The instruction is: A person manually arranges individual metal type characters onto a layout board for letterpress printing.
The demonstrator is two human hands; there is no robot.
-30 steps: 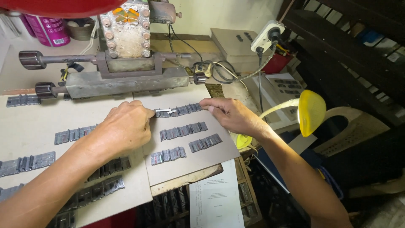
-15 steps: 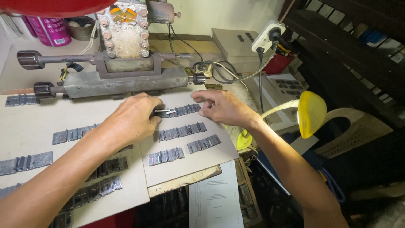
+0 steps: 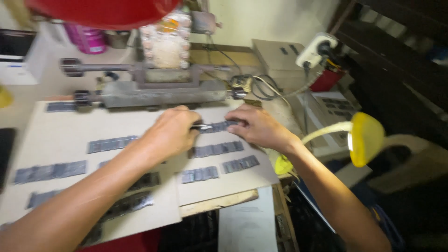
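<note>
On the cardboard-covered surface (image 3: 140, 126), grey metal strip (image 3: 219, 126) lying between both hands, left hand (image 3: 170, 133) and right hand (image 3: 259, 128) each pinching an end.

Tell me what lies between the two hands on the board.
In the head view, a row of grey metal strips spans from left hand to right hand; both touch it.

On the table lies a sheet of card (image 3: 70, 140), and rows of small metal strips (image 3: 112, 143) lie on it. Behind the sheet stands a long metal machine (image 3: 158, 93). The left hand (image 3: 170, 133) and the right hand (image 3: 259, 128) meet over one strip (image 3: 218, 126) at the back of a second sheet (image 3: 261, 172), which is to the right of the first. A desk lamp (image 3: 366, 137) stands at the right, and a wall socket (image 3: 315, 49) is behind it.
</note>
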